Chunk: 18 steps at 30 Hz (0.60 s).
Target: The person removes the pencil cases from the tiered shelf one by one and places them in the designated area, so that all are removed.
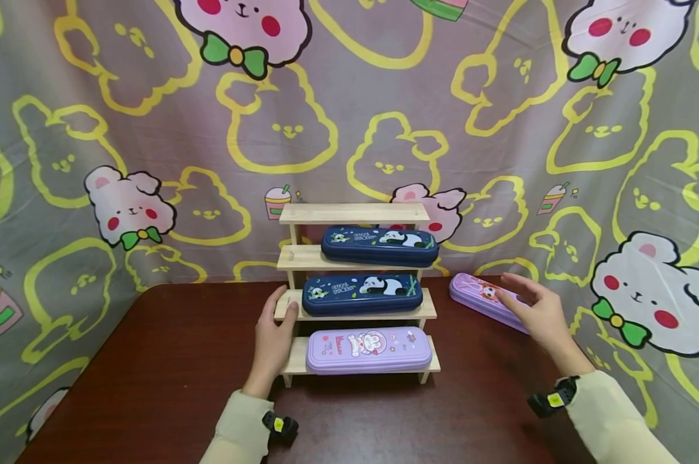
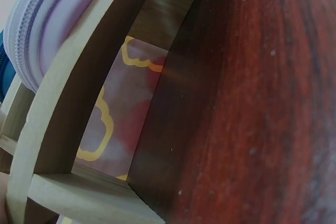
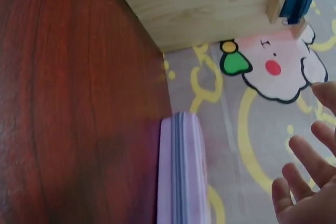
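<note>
A small wooden stepped shelf (image 1: 294, 258) stands on the table in the head view, and my left hand (image 1: 273, 338) holds its left end with fingers and thumb. Two dark blue panda pencil cases lie on its middle steps, the upper one (image 1: 378, 246) above the lower one (image 1: 362, 294). On the lowest step rests a lilac pencil case (image 1: 369, 351) with a cartoon print. Another purple pencil case (image 1: 471, 293) lies on the table to the right. Over it hovers my right hand (image 1: 538, 312), fingers spread; the right wrist view shows a gap between them and the case.
The dark red-brown table (image 1: 169, 367) extends around the shelf. A cartoon-printed curtain (image 1: 338, 116) hangs behind and on both sides. The top step (image 1: 354, 213) of the shelf bears no case.
</note>
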Tool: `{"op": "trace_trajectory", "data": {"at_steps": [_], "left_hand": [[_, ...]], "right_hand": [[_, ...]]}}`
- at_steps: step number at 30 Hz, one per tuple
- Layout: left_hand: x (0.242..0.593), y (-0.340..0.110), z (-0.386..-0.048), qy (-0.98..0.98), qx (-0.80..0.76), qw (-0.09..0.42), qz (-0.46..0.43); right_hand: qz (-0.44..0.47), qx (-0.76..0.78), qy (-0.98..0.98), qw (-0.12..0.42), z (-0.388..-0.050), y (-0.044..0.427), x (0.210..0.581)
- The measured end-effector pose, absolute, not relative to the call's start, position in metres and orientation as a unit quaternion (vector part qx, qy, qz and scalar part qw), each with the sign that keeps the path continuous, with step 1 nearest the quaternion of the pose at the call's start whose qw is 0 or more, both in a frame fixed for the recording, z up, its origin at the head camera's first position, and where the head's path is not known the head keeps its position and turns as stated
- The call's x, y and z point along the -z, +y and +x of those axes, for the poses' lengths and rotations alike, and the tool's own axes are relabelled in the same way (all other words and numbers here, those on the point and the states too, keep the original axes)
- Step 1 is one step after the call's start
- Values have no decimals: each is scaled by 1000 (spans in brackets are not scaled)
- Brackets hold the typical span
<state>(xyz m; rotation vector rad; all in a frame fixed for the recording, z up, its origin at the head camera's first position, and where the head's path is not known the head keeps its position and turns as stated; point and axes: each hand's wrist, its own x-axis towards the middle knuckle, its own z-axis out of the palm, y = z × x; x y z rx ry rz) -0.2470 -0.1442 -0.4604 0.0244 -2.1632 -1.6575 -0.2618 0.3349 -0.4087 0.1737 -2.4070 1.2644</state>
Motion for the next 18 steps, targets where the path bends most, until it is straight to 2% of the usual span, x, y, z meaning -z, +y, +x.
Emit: {"op": "trace_trajectory", "data": {"at_steps": [7,18], "left_hand": [[461,-145,-248,-776,595,208,10],[463,-146,-248,-777,593,211,5]], "right_hand": [[126,-484,-840,209,-256,312,387],[171,-514,-820,184,-276,298,394]]}}
